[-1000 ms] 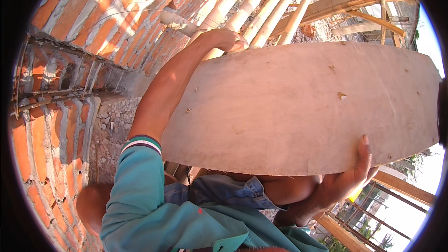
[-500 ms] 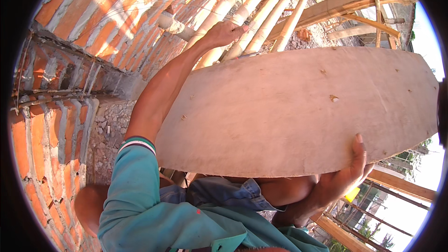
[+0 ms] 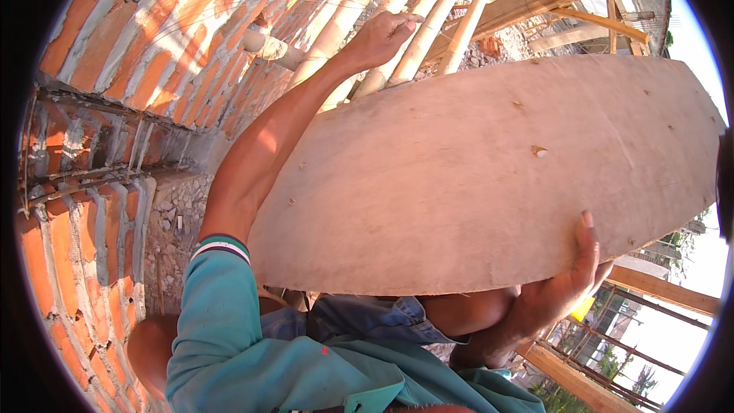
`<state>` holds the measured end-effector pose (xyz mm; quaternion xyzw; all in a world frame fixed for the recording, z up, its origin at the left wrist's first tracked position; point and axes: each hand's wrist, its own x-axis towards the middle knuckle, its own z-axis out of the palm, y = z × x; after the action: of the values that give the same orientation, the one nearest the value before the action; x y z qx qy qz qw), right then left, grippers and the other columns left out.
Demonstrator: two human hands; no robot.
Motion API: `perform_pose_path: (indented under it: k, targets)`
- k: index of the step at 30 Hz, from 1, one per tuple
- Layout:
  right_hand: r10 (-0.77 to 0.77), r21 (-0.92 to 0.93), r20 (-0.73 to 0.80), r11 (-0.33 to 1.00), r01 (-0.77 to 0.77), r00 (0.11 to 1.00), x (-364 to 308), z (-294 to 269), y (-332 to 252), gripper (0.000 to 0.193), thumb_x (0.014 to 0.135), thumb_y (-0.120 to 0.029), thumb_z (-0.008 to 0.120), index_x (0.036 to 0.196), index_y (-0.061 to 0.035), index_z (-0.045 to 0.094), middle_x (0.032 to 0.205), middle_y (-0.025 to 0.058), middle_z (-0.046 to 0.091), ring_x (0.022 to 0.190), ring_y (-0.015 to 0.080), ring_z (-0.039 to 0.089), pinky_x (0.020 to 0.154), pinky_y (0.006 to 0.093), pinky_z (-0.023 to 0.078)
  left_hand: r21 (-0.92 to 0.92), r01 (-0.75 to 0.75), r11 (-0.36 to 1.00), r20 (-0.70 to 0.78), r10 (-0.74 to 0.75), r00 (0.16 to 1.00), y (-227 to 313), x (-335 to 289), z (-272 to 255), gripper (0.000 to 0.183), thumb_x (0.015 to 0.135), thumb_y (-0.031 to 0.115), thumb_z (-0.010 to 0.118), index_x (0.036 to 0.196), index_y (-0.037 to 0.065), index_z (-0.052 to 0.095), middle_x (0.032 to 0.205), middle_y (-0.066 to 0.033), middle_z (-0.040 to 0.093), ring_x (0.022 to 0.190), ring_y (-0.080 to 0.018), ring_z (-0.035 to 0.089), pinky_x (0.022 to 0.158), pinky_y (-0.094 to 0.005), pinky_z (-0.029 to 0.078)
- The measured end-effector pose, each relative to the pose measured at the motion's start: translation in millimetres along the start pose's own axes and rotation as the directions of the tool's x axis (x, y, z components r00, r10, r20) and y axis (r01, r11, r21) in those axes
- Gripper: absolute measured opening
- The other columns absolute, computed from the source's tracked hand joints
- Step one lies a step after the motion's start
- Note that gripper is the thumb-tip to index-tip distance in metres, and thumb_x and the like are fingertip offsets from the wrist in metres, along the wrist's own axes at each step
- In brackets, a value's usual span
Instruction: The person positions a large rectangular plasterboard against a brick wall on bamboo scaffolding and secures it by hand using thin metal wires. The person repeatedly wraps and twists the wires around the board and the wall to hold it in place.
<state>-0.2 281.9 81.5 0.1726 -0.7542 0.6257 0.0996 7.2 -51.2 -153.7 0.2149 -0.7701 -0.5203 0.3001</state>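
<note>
A large, pale brown plywood board (image 3: 428,191) lies across my lap, its face marked with small knots and chips. My right hand (image 3: 569,279) grips the near edge toward the right, thumb on top and the fingers hidden beneath. Beyond the board's far edge, my left hand (image 3: 386,37) is held up in front of the bamboo poles (image 3: 367,0). Its fingers are curled closed, and whatever they may hold is too small to make out.
At left rises a red brick wall (image 3: 80,260) with rough mortar, with rubble (image 3: 177,218) at its foot. Far right, timber beams (image 3: 550,8) lean across the site. A wooden beam (image 3: 661,291) and railing bars stand beyond my right arm.
My left hand has moved slightly up and to the right. The far edge of the board sits a little higher in view, while my right hand keeps its grip.
</note>
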Motion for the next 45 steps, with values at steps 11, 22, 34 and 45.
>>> perform_pose_path:
  k: [11,22,34,45]
  targets:
    - [-0.489,-0.608,0.335,0.54,0.581,0.805,5,-23,13,0.05,0.08,-0.027,0.079,0.126,-0.0078,0.07,0.114,0.0157,0.073,0.118,0.0374,0.06,0.107,0.051,0.045,-0.819,-0.192,0.542,-0.159,0.106,0.981,117,-9,6,0.042,0.108,0.049,0.046,0.114,0.009,0.056,0.12,-0.02,0.07,0.112,-0.0279,0.07,0.092,-0.0414,0.058]
    - [-0.523,-0.452,0.252,0.68,0.577,0.814,10,-14,15,0.061,0.078,-0.027,0.084,0.13,-0.0006,0.067,0.114,0.0154,0.056,0.109,0.032,0.064,0.09,0.0397,0.06,-0.774,-0.373,0.511,-0.425,0.017,0.905,170,-10,-29,0.048,0.11,0.052,0.04,0.13,0.012,0.055,0.079,-0.003,0.067,0.071,-0.0127,0.068,0.069,-0.0296,0.058]
    - [-0.132,-0.005,0.045,0.991,0.132,0.99,6,-1,4,0.057,0.072,-0.022,0.084,0.126,-0.0094,0.07,0.125,0.0218,0.066,0.125,0.0441,0.053,0.102,0.0511,0.047,-0.708,-0.321,0.629,-0.382,0.041,0.923,168,-14,1,0.039,0.109,0.039,0.051,0.12,0.002,0.054,0.102,-0.0156,0.072,0.092,-0.0186,0.072,0.074,-0.0324,0.061]
    - [-0.32,-0.257,0.147,0.901,0.349,0.936,0,-16,11,0.057,0.071,-0.016,0.086,0.125,-0.0084,0.071,0.133,0.0288,0.055,0.127,0.0465,0.053,0.103,0.051,0.049,-0.672,-0.06,0.738,-0.037,0.047,0.998,168,-38,36,0.034,0.104,0.031,0.064,0.115,-0.001,0.063,0.095,-0.0079,0.071,0.082,-0.0132,0.067,0.071,-0.0287,0.057]
